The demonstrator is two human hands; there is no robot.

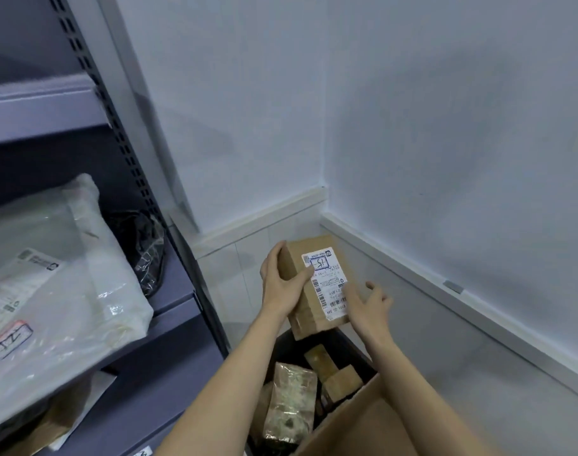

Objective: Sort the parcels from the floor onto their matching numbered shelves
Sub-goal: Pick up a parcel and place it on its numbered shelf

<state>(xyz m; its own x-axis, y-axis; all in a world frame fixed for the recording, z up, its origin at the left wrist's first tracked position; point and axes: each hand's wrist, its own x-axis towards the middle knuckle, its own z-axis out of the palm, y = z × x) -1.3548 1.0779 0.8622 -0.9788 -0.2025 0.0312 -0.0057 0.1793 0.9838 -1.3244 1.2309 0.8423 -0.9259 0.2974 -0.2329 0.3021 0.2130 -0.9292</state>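
We see a small oblong brown cardboard parcel (pixel 315 286) held up in the air between both hands, above a dark bin (pixel 353 348) that sits on the floor in the corner of the room. The left hand (pixel 279 281) grips the parcel's left long side, fingers curled round the far edge and the thumb laid across the top face onto the label. The right hand (pixel 368 302) is at the parcel's right lower edge, its fingers spread and relaxed; we cannot tell whether it touches the cardboard or only hovers beside it.

The parcel is plain kraft cardboard with sharp edges and a ribbed strip of tape on its near end. A white shipping label (pixel 328 284) covers most of its top face, with a barcode, rows of small print and a blue hand-drawn box round a marking too blurred to read.

Below the hands, inside the bin, lie a crinkled parcel in shiny clear wrap (pixel 291 403) and smaller brown boxes (pixel 340 380). Well to the left of the left hand, a grey metal shelf (pixel 179 301) carries a white plastic mailer bag (pixel 67 274) and a black bag (pixel 146 251).
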